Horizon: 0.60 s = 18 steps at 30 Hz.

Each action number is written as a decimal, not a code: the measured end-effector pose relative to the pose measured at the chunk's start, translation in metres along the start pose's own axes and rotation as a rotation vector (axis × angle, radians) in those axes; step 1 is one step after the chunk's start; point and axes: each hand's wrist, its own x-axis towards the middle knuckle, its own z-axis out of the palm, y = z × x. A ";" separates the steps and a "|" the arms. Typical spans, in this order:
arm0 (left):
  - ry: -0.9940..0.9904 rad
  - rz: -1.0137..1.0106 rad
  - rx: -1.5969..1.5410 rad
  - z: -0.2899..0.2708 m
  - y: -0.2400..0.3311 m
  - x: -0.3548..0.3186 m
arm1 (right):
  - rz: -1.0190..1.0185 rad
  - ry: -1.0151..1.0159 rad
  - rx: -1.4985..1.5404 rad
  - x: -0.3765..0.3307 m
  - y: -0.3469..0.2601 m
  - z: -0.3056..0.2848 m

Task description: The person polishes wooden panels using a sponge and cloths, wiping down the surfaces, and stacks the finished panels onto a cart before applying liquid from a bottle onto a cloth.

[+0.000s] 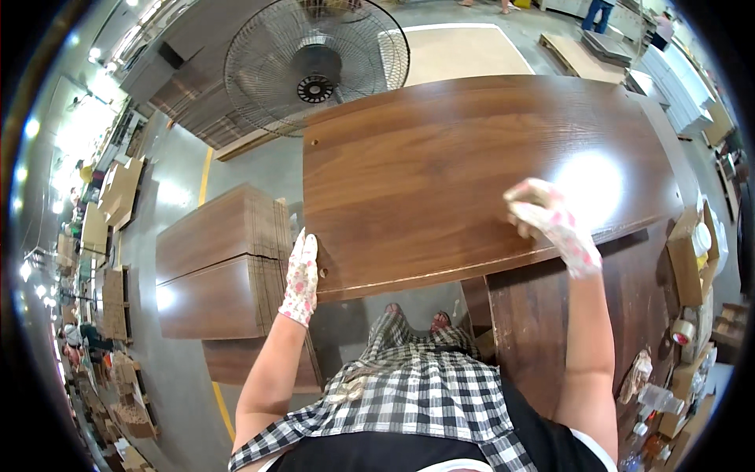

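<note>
A large brown wood-grain board (pixel 440 173) lies flat in front of me, with small round holes near its left corners. My left hand (pixel 300 275), in a white glove with pink flowers, rests against the board's left edge near its front corner, fingers stretched out. Above the right part of the board, my right hand (pixel 546 216) wears a matching glove. Its fingers are curled together; whatever they hold, if anything, is hidden. The board's front edge shows a pale, uneven line.
A black standing fan (pixel 317 67) is just behind the board. Stacked brown panels (pixel 224 263) stand at the left. To the right are another brown surface (pixel 582 322), an open carton (pixel 692 256), a tape roll (pixel 683 331) and a clear plastic bottle (pixel 661 399).
</note>
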 end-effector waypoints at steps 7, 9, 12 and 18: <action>-0.022 -0.004 -0.111 0.023 0.026 -0.023 | -0.059 -0.502 -0.545 0.056 -0.025 0.087; -0.101 -0.080 -0.143 0.020 0.025 -0.022 | 0.027 -0.497 -0.520 0.056 -0.029 0.100; -0.136 0.065 -0.258 0.017 0.009 -0.016 | 0.212 -0.477 -0.416 0.059 -0.033 0.112; -0.193 0.143 -0.099 0.009 0.002 -0.013 | 0.293 -0.439 -0.406 0.053 -0.041 0.127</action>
